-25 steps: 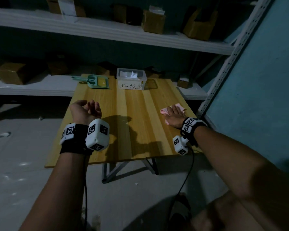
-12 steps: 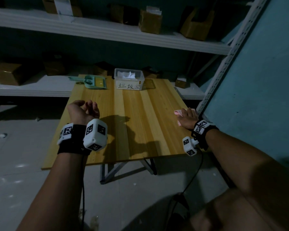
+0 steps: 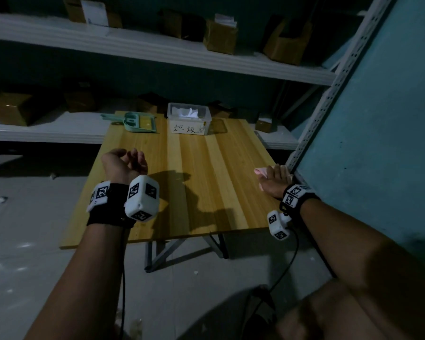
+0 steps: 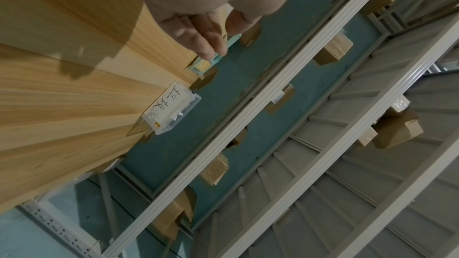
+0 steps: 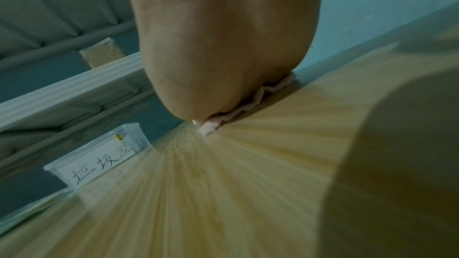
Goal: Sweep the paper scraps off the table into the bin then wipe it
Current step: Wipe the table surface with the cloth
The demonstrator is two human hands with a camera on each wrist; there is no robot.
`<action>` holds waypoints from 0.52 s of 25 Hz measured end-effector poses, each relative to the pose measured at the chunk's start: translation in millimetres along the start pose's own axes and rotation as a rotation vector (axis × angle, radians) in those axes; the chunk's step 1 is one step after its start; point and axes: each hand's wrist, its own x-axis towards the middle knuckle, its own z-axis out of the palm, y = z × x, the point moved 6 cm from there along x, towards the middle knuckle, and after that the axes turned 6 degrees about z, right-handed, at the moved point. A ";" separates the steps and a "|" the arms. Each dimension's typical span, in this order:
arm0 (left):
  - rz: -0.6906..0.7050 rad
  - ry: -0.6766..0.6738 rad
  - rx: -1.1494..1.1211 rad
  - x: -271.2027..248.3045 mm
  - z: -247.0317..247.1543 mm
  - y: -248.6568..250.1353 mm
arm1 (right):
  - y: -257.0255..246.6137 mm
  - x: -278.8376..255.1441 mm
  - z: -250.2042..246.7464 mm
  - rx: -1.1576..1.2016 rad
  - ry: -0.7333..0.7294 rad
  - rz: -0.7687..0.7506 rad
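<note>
My right hand [image 3: 274,179] lies flat on a pink cloth [image 3: 260,171] at the right edge of the wooden table [image 3: 194,182], pressing it down; only a corner of the cloth [image 5: 238,111] shows from under the palm. My left hand [image 3: 128,161] hovers over the table's left side with loosely curled fingers [image 4: 203,40] and holds nothing. The clear plastic bin [image 3: 189,119] with a handwritten label stands at the far edge with white paper inside. A green dustpan [image 3: 139,122] lies to its left.
Metal shelving with cardboard boxes [image 3: 221,35] runs behind the table. A teal wall [image 3: 378,131] and a perforated shelf post [image 3: 329,94] stand close to the table's right edge. Below is a grey floor [image 3: 22,241], with the table's folding legs [image 3: 162,251].
My right hand has slid the pink cloth rightward, from inside the table to its right edge by the post. The left hand has stayed in place.
</note>
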 end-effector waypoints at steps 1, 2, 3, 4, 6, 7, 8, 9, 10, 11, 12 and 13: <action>-0.005 -0.003 -0.002 -2.0 0.1 -0.4 | -0.4 0.2 1.3 -0.004 0.005 -0.004; -0.007 -0.006 -0.001 -3.5 0.3 -0.6 | -1.5 -0.6 2.2 -0.007 0.010 -0.012; -0.009 -0.007 -0.003 -4.8 0.1 -0.3 | -2.9 -1.6 2.8 -0.013 0.011 -0.020; -0.008 -0.007 -0.005 -5.6 0.1 0.2 | -4.6 -2.9 3.9 -0.022 0.003 -0.027; -0.002 -0.001 -0.005 -7.2 -0.4 2.2 | -9.5 -7.6 5.3 -0.044 -0.007 -0.037; 0.003 0.004 -0.007 -7.8 -0.6 3.5 | -12.9 -10.0 6.5 -0.050 -0.003 -0.050; 0.009 0.007 -0.010 -8.3 -0.7 4.8 | -16.4 -13.1 7.4 -0.052 -0.002 -0.067; 0.010 0.009 -0.012 -8.6 -1.1 6.1 | -19.9 -15.5 8.4 -0.054 -0.006 -0.085; 0.009 0.010 -0.012 -8.7 -1.8 7.3 | -23.1 -18.4 9.3 -0.058 -0.014 -0.098; 0.005 0.009 -0.010 -8.2 -2.6 8.2 | -25.6 -20.3 9.6 -0.061 -0.026 -0.104; 0.001 0.004 -0.008 -7.1 -3.6 9.7 | -28.6 -22.8 10.1 -0.066 -0.039 -0.105; -0.004 -0.004 -0.005 -6.0 -4.7 11.2 | -31.6 -25.2 10.2 -0.068 -0.051 -0.104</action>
